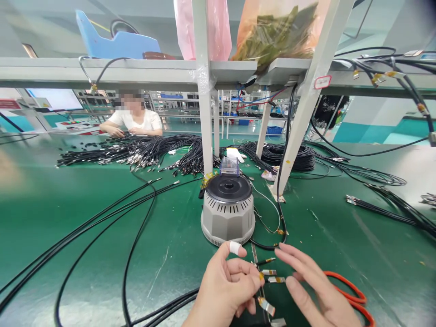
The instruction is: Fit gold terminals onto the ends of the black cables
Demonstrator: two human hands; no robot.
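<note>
The left hand point(226, 290) sits at 6 o'clock in the head view, fingers curled inward with a white bandage on one fingertip. Thumb and forefinger are closed in a pinch on the yellow-taped tip of a thin cable end point(261, 275).

The right hand point(315, 290) lies at 5 o'clock, just beside the left hand. Its fingers are extended and relaxed, gripping nothing; the fingertips reach toward the short taped connector ends point(274, 276) lying between the two hands on the green bench mat point(68, 213). Whether the fingertips touch them cannot be determined. One more taped connector end point(266, 306) lies at 6 o'clock, below the left-hand fingers.

A grey automatic tape dispenser point(228, 211) with a black top disc stands at the centre, at 12 o'clock from the hands and near them. An orange cable point(350, 293) loops at 4 o'clock, partly under the right hand.

Long black cables point(102, 227) run across the mat from 7 o'clock toward 11 o'clock. A pile of black cable assemblies point(143, 154) lies at 11 o'clock; a seated co-worker point(134, 120) in a white shirt has both hands on it. A coiled black cable bundle point(289, 154) lies at 1 o'clock, beyond a white frame post point(204, 100).
</note>
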